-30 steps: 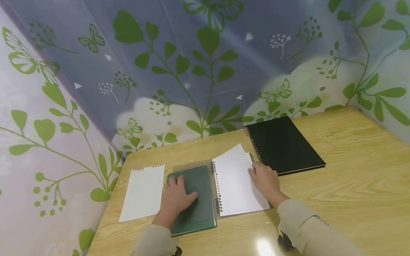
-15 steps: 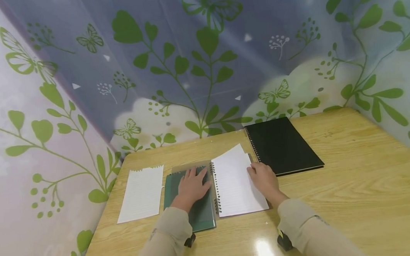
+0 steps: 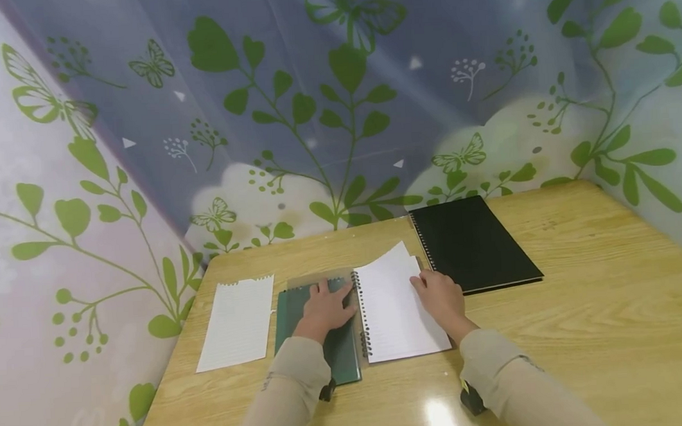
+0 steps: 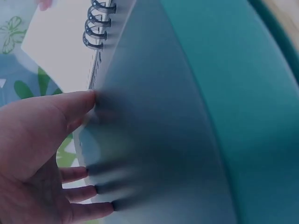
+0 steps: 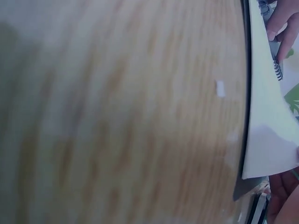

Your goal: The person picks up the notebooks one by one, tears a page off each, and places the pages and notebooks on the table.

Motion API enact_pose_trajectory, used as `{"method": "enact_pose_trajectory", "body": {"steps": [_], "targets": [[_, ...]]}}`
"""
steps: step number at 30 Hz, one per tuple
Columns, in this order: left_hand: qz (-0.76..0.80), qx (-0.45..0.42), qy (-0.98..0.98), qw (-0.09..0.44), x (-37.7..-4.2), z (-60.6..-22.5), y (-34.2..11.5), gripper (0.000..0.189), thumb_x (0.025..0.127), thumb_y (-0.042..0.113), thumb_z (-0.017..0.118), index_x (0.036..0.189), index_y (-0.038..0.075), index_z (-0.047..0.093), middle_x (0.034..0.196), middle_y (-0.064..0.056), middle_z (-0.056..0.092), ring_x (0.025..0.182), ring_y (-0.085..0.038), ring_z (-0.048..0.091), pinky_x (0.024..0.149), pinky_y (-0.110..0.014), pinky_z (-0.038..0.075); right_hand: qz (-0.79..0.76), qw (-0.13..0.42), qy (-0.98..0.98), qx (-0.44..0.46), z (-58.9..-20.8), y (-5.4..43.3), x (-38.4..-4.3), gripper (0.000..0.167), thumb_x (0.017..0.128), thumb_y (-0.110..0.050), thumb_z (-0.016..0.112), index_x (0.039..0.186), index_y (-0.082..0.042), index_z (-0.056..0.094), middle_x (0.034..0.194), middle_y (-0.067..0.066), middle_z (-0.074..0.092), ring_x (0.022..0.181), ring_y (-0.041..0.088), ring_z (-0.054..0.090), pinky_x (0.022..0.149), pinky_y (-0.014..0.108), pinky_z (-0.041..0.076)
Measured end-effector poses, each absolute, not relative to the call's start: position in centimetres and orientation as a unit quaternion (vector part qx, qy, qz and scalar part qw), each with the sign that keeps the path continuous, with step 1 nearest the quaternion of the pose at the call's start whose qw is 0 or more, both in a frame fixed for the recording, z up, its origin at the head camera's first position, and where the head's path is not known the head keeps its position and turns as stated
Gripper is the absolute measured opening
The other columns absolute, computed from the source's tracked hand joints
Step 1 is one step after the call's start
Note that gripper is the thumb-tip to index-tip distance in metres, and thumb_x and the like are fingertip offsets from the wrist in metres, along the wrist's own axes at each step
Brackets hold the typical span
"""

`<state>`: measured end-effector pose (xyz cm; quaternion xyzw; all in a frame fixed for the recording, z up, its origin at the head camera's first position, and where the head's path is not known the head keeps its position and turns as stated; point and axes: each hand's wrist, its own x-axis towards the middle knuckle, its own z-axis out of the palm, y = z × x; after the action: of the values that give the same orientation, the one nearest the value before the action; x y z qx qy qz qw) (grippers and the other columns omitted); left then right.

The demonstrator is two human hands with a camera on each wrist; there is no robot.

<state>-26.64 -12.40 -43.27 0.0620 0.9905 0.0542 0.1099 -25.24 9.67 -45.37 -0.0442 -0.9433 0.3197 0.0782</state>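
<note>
A spiral notebook lies open on the wooden table, its lined white page (image 3: 390,326) on the right and its dark translucent cover (image 4: 149,121) on the left. Green (image 4: 224,70) shows under and beside that cover. My left hand (image 3: 325,311) rests on the cover with fingers spread, thumb and fingertips touching it close to the black coil (image 4: 99,28). At the page's right edge, my right hand (image 3: 440,298) pinches the paper between thumb and curled fingers. The upper corner of the sheet slants upward. In the right wrist view that hand is partly cut off.
A loose lined sheet (image 3: 237,324) with a torn, ragged top edge lies at the left. Behind my right hand lies a larger black spiral notebook (image 3: 475,241). A patterned curtain (image 3: 289,113) stands along the table's back edge. Small white scraps dot the wooden tabletop (image 3: 589,303).
My left hand has slid right across the dark cover, from its left part to beside the coil. My right hand has stayed at the page's right edge.
</note>
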Motion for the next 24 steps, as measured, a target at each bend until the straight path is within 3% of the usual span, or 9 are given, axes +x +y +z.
{"method": "enact_pose_trajectory", "body": {"steps": [4, 6, 12, 24], "targets": [[0.061, 0.059, 0.990, 0.117, -26.8, -43.3, -12.5, 0.055, 0.091, 0.048, 0.048, 0.142, 0.032, 0.035, 0.152, -0.018, 0.012, 0.136, -0.039, 0.020, 0.097, -0.053, 0.038, 0.294, 0.093, -0.950, -0.038, -45.6, 9.8, -25.3, 0.028, 0.093, -0.027, 0.050, 0.076, -0.007, 0.059, 0.075, 0.009, 0.061, 0.074, 0.027, 0.053, 0.072, 0.042, 0.038], [0.065, 0.057, 0.989, 0.122, -26.9, -43.3, -12.5, 0.055, 0.090, 0.049, 0.048, 0.142, 0.032, 0.035, 0.154, -0.017, 0.010, 0.139, -0.040, 0.016, 0.100, -0.055, 0.035, 0.277, 0.102, -0.955, -0.030, -45.7, 9.9, -25.2, 0.027, 0.094, -0.026, 0.050, 0.081, -0.006, 0.062, 0.085, 0.012, 0.066, 0.087, 0.031, 0.054, 0.080, 0.045, 0.037], [0.062, 0.054, 0.986, 0.142, -27.0, -43.0, -12.5, 0.057, 0.090, 0.050, 0.046, 0.143, 0.035, 0.031, 0.155, -0.014, 0.008, 0.141, -0.040, 0.010, 0.103, -0.057, 0.032, 0.244, 0.091, -0.965, -0.006, -45.9, 10.4, -25.1, 0.029, 0.095, -0.026, 0.046, 0.095, -0.005, 0.066, 0.109, 0.011, 0.066, 0.121, 0.033, 0.040, 0.101, 0.052, 0.022], [0.079, 0.025, 0.982, 0.170, -27.0, -42.6, -12.0, 0.057, 0.092, 0.046, 0.045, 0.144, 0.036, 0.026, 0.156, -0.012, 0.002, 0.142, -0.037, 0.003, 0.108, -0.055, 0.025, 0.209, 0.044, -0.976, 0.037, -45.5, 11.0, -25.5, 0.032, 0.095, -0.023, 0.041, 0.103, -0.004, 0.065, 0.115, 0.012, 0.065, 0.127, 0.036, 0.040, 0.106, 0.057, 0.020]]}}
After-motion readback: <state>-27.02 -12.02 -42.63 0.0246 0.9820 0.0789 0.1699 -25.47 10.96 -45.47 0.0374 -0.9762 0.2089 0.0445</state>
